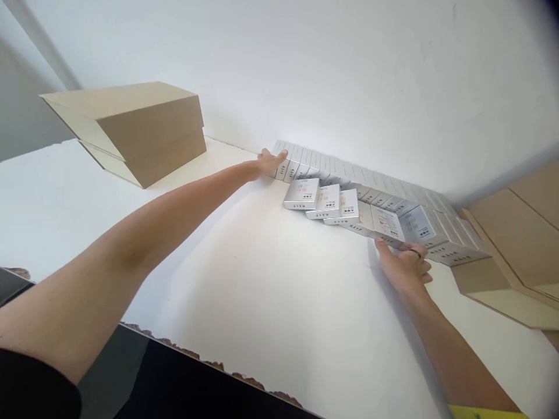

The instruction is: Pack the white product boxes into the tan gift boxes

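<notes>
White wall backs a white bench (244,291) where a long row of small silver-white cardboard boxes (349,174) stands. The left hand (271,162) presses flat, fingers straight, against the row's far end. The right hand (406,265), fingers spread, touches the toppled overlapping silver boxes (345,206) lying between both hands. Beyond the left hand sit two stacked brown cardboard cartons (140,128).

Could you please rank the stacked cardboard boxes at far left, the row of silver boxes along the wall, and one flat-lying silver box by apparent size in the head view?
1. Row of silver boxes, longest span.
2. Stacked cardboard boxes, bulkier, so the top two are unsure.
3. Flat-lying silver box, clearly smallest.
</notes>
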### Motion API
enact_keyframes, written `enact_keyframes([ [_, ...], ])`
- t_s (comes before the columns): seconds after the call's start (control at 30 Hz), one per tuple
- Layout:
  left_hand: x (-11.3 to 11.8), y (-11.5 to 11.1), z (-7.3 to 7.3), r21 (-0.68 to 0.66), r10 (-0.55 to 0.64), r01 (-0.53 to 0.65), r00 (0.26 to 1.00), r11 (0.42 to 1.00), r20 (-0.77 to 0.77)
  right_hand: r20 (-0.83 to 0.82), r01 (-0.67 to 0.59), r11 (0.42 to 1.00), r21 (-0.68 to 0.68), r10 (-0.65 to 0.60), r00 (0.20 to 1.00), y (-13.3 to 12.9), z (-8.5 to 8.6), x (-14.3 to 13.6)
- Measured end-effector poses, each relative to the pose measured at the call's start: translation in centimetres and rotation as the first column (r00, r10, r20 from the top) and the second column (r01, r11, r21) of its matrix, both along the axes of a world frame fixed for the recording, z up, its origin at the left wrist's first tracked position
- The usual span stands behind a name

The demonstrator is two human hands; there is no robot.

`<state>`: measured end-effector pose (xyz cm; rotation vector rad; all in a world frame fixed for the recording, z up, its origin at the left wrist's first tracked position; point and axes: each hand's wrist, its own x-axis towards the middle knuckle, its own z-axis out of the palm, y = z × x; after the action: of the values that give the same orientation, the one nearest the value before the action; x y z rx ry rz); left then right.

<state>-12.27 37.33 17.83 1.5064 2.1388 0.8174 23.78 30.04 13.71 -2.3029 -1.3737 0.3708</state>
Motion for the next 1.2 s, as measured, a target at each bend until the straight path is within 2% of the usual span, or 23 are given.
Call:
enact_keyframes([
  [0.07,1.1,-2.4,0.1,0.033,0.062,-0.062,0.998,0.998,-0.003,-0.009,0.008,1.000,0.015,-0.007,1.000,0.1,-0.1,0.0],
  [0.13,2.7,-5.4,-0.2,0.080,0.043,-0.041,0.999,0.996,-0.023,-0.027,0.021,0.999,0.038,-0.020,0.999,0.1,-0.1,0.1],
  [0.2,4.7,-8.2,-0.7,0.105,-0.090,0.094,0.995,0.990,-0.041,-0.054,0.042,0.997,0.060,-0.039,0.998,0.0,0.0,0.0],
  [0.27,6.9,-9.6,-1.3,0.134,-0.216,0.221,0.975,0.966,-0.048,-0.087,0.063,0.995,0.077,-0.056,0.995,-0.1,0.0,-0.2],
  [0.37,9.8,-9.2,-1.6,0.163,-0.263,0.263,0.965,0.951,-0.024,-0.149,0.089,0.993,0.082,-0.076,0.986,-0.1,0.1,-0.5],
  [0.53,12.2,-6.7,-1.3,0.144,-0.199,0.185,0.976,0.972,0.093,-0.303,0.100,0.991,0.083,-0.071,0.950,1.3,0.0,-0.7],
  [0.73,11.1,-6.4,-1.6,0.134,-0.182,0.149,0.941,0.980,0.286,-0.442,0.077,0.990,0.121,-0.016,0.897,2.7,0.5,-1.4],
  [0.87,9.9,-6.6,-1.9,0.090,-0.154,0.129,0.915,0.988,0.373,-0.412,0.024,0.962,0.273,0.095,0.906,1.9,1.2,-2.9],
  [0.97,9.7,-6.9,-2.1,0.121,-0.139,0.100,0.919,0.988,0.369,-0.343,-0.127,0.918,0.375,0.264,0.902,1.1,1.8,-4.5],
  [1.03,9.8,-7.0,-2.3,0.195,-0.150,0.086,0.927,0.977,0.344,-0.299,-0.219,0.896,0.387,0.347,0.889,0.9,2.0,-5.3],
  [1.13,9.9,-7.2,-2.2,0.329,-0.208,0.108,0.936,0.938,0.285,-0.235,-0.255,0.894,0.368,0.355,0.905,0.8,2.3,-5.6],
  [1.2,10.0,-7.2,-2.0,0.358,-0.241,0.143,0.939,0.923,0.246,-0.190,-0.268,0.896,0.356,0.350,0.917,0.7,2.3,-5.3],
])
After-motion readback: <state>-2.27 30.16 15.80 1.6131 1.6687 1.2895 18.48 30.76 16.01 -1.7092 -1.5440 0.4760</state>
